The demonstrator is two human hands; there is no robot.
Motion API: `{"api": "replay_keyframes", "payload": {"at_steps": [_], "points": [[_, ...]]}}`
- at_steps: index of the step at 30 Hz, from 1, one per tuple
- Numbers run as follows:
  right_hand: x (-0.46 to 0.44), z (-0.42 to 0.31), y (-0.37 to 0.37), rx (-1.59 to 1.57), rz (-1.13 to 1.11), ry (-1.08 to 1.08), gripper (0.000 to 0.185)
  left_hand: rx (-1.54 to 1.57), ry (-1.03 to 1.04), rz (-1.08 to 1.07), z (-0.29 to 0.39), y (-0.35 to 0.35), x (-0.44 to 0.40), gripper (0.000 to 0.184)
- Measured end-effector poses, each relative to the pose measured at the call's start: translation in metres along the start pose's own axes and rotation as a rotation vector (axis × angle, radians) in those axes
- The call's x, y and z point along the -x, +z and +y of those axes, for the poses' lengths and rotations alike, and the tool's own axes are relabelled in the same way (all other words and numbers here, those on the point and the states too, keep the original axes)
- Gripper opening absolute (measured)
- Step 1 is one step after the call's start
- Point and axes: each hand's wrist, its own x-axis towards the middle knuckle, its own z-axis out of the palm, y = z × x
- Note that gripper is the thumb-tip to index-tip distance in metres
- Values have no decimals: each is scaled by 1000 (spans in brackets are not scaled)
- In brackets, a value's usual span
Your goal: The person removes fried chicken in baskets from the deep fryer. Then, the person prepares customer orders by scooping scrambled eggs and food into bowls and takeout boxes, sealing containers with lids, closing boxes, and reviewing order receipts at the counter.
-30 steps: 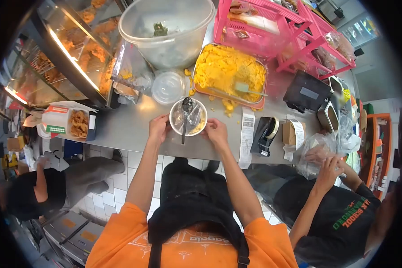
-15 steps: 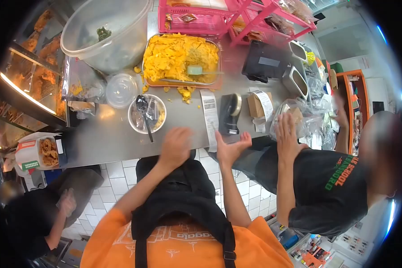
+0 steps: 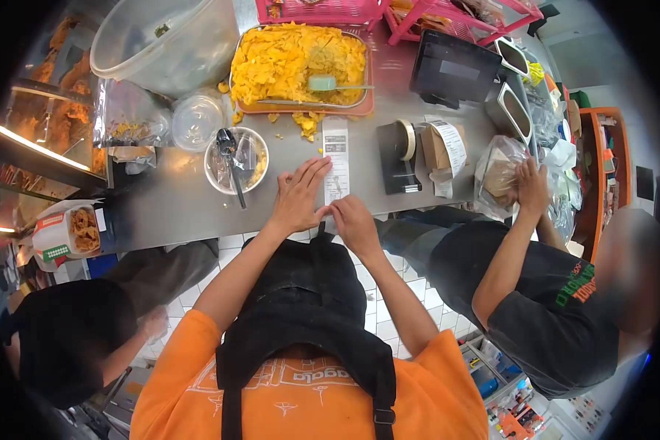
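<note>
A long printed receipt (image 3: 336,139) lies on the metal counter in front of me. My left hand (image 3: 298,196) rests flat with its fingers stretched out, the fingertips reaching the receipt's left edge. At the near end of the paper, my right hand (image 3: 354,226) has its fingers curled in a pinch on the receipt, close to my left thumb. Left of my hands stands a white round bowl (image 3: 211,176) with a black spoon (image 3: 236,180) and a clear packet on top. To the right is a black tape dispenser (image 3: 397,165).
Behind the receipt sits a metal tray of yellow chips (image 3: 279,66) with a scoop. A clear lid (image 3: 196,121) and large plastic tub (image 3: 161,51) are at left. Right stand a brown box with a receipt (image 3: 445,150) and a black tablet (image 3: 455,70). Co-workers flank me.
My hands have come from in front of the counter onto the receipt, and my right hand has pinched its near end. The co-worker at right has moved their hands onto a plastic-bagged package.
</note>
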Motion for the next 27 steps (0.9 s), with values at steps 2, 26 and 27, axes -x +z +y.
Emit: {"api": "replay_keyframes", "payload": {"at_steps": [2, 26, 27], "points": [[-13, 22, -2, 26, 50, -52, 10, 24, 5, -3, -2, -1, 0, 97], [-22, -15, 13, -357, 252, 626, 16, -178, -351, 576, -13, -113, 36, 83], [-23, -19, 17, -581, 307, 516, 32, -448, -527, 476, -18, -122, 29, 103]]}}
